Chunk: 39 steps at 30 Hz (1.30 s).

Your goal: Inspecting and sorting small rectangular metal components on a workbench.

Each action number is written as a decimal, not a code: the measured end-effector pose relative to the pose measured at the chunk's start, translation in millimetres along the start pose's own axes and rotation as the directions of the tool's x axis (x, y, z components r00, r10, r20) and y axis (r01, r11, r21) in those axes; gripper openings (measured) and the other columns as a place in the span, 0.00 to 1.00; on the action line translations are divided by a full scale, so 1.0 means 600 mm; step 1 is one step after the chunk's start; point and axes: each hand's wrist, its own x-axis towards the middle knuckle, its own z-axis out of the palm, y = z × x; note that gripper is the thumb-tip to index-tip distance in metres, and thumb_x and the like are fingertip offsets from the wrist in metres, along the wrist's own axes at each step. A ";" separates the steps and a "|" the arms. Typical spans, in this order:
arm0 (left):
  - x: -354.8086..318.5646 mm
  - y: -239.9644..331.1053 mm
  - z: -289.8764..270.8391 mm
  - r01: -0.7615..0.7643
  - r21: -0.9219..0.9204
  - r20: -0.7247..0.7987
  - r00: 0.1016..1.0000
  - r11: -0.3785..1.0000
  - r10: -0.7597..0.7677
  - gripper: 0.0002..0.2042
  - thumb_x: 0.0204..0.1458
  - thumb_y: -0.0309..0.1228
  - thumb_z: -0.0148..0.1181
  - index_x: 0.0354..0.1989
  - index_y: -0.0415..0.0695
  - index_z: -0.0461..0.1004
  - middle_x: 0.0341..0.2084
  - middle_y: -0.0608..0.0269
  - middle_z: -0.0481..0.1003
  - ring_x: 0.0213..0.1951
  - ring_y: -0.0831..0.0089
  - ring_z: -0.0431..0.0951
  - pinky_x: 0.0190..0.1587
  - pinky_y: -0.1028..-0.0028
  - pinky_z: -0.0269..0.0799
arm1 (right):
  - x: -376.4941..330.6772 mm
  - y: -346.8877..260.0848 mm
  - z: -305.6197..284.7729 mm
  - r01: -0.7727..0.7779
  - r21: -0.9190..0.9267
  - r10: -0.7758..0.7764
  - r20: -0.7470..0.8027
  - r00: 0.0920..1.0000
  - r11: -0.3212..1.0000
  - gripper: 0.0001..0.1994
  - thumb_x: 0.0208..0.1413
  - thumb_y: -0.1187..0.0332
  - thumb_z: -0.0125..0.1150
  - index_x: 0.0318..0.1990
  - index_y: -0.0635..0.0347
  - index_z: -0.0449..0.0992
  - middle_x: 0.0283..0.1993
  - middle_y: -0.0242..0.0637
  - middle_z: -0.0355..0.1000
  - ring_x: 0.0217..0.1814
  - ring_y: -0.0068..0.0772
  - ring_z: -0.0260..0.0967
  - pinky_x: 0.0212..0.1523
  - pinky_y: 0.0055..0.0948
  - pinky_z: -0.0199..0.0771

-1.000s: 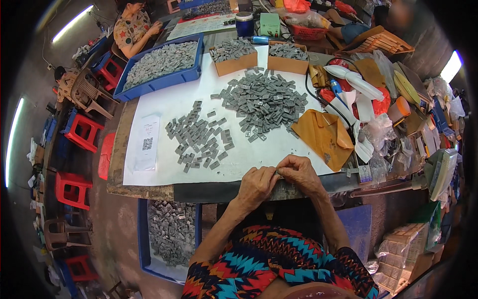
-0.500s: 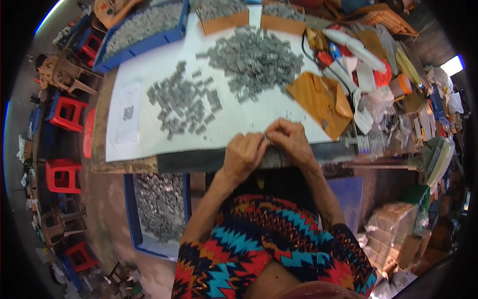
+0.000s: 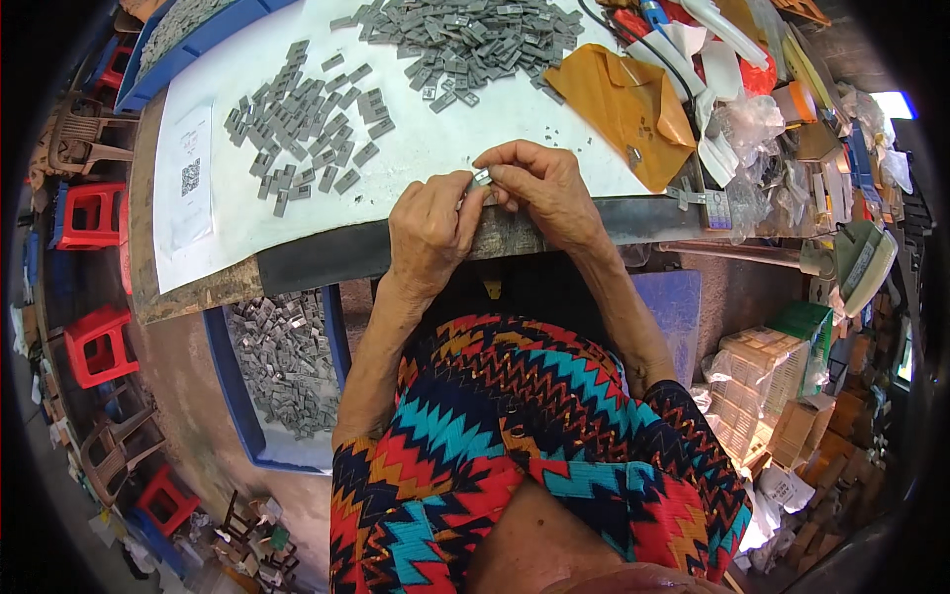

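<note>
Grey part (image 3: 481,178) is held just above the front edge of the table (image 3: 203,287), pinched between the fingertips of both hands. Left hand (image 3: 432,223): fingers curled, thumb and forefinger closed on one side of it. Right hand (image 3: 544,188): thumb and forefinger closed on the other side. Near-edge position is probably chosen so the piece can be viewed from above; for something that small, a two-sided pinch is likely steadiest.

Similar parts are kept in two groups: loose group (image 3: 297,127) toward the left edge, spread thinly, and taller heap (image 3: 475,42) toward the far edge, piled several deep. Gap is presumably left so they don't get mixed (whether they differ can't be told at this size). White sheet (image 3: 327,220) is laid under both, likely for contrast. Blue bin (image 3: 228,386) with more grey pieces is set below the front edge, presumably for easy reach.

Materials: parts are small, flat, rectangular, hard-looking. Sheet is smooth, paper-like. Front edge is worn wood, partly covered by a black strip (image 3: 327,259) near the front left corner. Brown wrapper (image 3: 623,109) toward the right edge is creased, leathery-looking. Dark crumbs (image 3: 562,141) are scattered between wrapper and right hand.
</note>
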 end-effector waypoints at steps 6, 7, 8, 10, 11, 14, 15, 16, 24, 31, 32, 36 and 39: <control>-0.001 -0.001 0.000 0.014 0.005 0.002 1.000 1.000 -0.014 0.07 0.40 0.23 0.61 0.27 0.37 0.70 0.21 0.59 0.71 0.20 0.66 0.69 0.23 0.72 0.64 | 0.005 0.001 0.002 0.033 -0.112 -0.035 -0.010 0.999 0.993 0.08 0.49 0.74 0.51 0.35 0.66 0.73 0.23 0.27 0.68 0.22 0.13 0.62 0.22 0.12 0.62; -0.002 -0.002 0.000 0.016 0.004 0.005 1.000 1.000 -0.016 0.07 0.40 0.23 0.61 0.27 0.37 0.70 0.21 0.59 0.71 0.20 0.66 0.69 0.23 0.72 0.64 | 0.005 0.002 0.003 0.030 -0.110 -0.032 -0.011 0.999 0.993 0.08 0.49 0.74 0.51 0.35 0.66 0.73 0.23 0.27 0.68 0.22 0.13 0.62 0.22 0.12 0.62; -0.001 -0.003 0.001 0.008 0.006 0.006 1.000 1.000 -0.008 0.07 0.40 0.23 0.61 0.28 0.37 0.70 0.21 0.59 0.71 0.19 0.66 0.69 0.23 0.72 0.63 | 0.005 0.002 0.003 0.038 -0.113 -0.040 -0.013 0.999 0.993 0.08 0.49 0.74 0.51 0.35 0.66 0.73 0.23 0.27 0.68 0.22 0.12 0.62 0.22 0.12 0.62; -0.002 -0.004 0.001 0.002 0.006 0.009 1.000 1.000 -0.002 0.08 0.40 0.23 0.61 0.28 0.37 0.70 0.21 0.59 0.71 0.19 0.66 0.69 0.23 0.72 0.63 | 0.006 0.002 0.004 0.044 -0.116 -0.046 -0.016 0.999 0.992 0.08 0.49 0.74 0.51 0.35 0.66 0.73 0.23 0.27 0.68 0.22 0.12 0.62 0.22 0.13 0.62; -0.001 -0.004 0.001 0.002 0.014 0.017 1.000 1.000 -0.002 0.08 0.40 0.23 0.61 0.28 0.37 0.70 0.20 0.59 0.70 0.19 0.66 0.68 0.23 0.72 0.63 | 0.006 0.002 0.003 0.051 -0.139 -0.054 -0.022 0.998 0.989 0.07 0.48 0.75 0.51 0.35 0.67 0.73 0.22 0.27 0.68 0.21 0.13 0.62 0.22 0.13 0.62; -0.001 -0.006 0.003 -0.005 0.021 0.021 1.000 1.000 0.005 0.08 0.40 0.23 0.61 0.28 0.37 0.69 0.20 0.59 0.70 0.19 0.66 0.68 0.23 0.72 0.63 | 0.007 0.000 0.005 0.073 -0.184 -0.080 -0.027 0.996 0.980 0.07 0.48 0.75 0.52 0.34 0.67 0.73 0.21 0.28 0.67 0.21 0.13 0.62 0.22 0.14 0.62; -0.001 -0.006 0.003 -0.014 0.020 0.018 1.000 1.000 0.014 0.08 0.40 0.23 0.61 0.28 0.37 0.69 0.20 0.59 0.70 0.19 0.66 0.68 0.23 0.72 0.63 | 0.007 -0.002 0.005 0.090 -0.207 -0.098 -0.027 0.995 0.974 0.07 0.48 0.75 0.52 0.33 0.67 0.73 0.21 0.28 0.67 0.21 0.13 0.62 0.23 0.14 0.63; -0.001 -0.007 0.004 -0.013 0.020 0.017 1.000 1.000 0.012 0.08 0.40 0.23 0.61 0.28 0.37 0.69 0.20 0.59 0.70 0.19 0.66 0.68 0.23 0.72 0.63 | 0.007 -0.004 0.005 0.089 -0.207 -0.097 -0.026 0.995 0.974 0.07 0.48 0.75 0.52 0.33 0.67 0.73 0.21 0.28 0.67 0.21 0.13 0.62 0.23 0.14 0.63; -0.005 -0.012 -0.003 0.009 0.002 0.105 0.994 1.000 -0.010 0.09 0.40 0.22 0.61 0.31 0.37 0.71 0.24 0.58 0.73 0.26 0.64 0.73 0.28 0.72 0.68 | 0.003 -0.008 0.005 0.097 -0.286 -0.096 0.016 0.995 0.953 0.06 0.50 0.75 0.51 0.33 0.68 0.73 0.20 0.29 0.67 0.21 0.14 0.63 0.23 0.15 0.64; -0.003 -0.020 -0.016 -0.013 0.045 0.155 0.988 0.999 0.006 0.09 0.41 0.23 0.61 0.32 0.38 0.70 0.24 0.58 0.73 0.24 0.64 0.71 0.28 0.72 0.67 | 0.007 -0.010 0.008 0.160 -0.400 -0.133 0.094 0.987 0.903 0.06 0.52 0.74 0.52 0.34 0.66 0.73 0.19 0.26 0.66 0.21 0.12 0.61 0.21 0.13 0.61; -0.003 -0.021 -0.017 -0.034 0.063 0.163 0.986 0.997 0.023 0.10 0.40 0.23 0.61 0.32 0.38 0.70 0.24 0.59 0.72 0.24 0.65 0.71 0.27 0.72 0.66 | 0.008 -0.008 0.007 0.167 -0.407 -0.137 0.100 0.985 0.898 0.06 0.51 0.74 0.52 0.34 0.66 0.73 0.19 0.26 0.66 0.21 0.13 0.61 0.21 0.13 0.61; -0.007 -0.027 -0.017 -0.066 0.060 0.154 0.987 0.996 0.056 0.10 0.40 0.23 0.61 0.32 0.39 0.69 0.23 0.60 0.72 0.23 0.65 0.70 0.26 0.72 0.64 | 0.011 -0.007 0.011 0.194 -0.411 -0.164 0.109 0.981 0.891 0.06 0.50 0.74 0.51 0.31 0.68 0.72 0.17 0.30 0.66 0.20 0.15 0.62 0.21 0.17 0.63; -0.007 -0.031 -0.014 -0.101 0.065 0.111 0.989 0.993 0.093 0.07 0.44 0.27 0.57 0.31 0.39 0.68 0.19 0.61 0.67 0.20 0.66 0.67 0.26 0.72 0.63 | 0.013 -0.010 0.012 0.183 -0.417 -0.149 0.113 0.982 0.890 0.06 0.49 0.75 0.51 0.31 0.69 0.72 0.17 0.30 0.66 0.20 0.15 0.62 0.21 0.17 0.63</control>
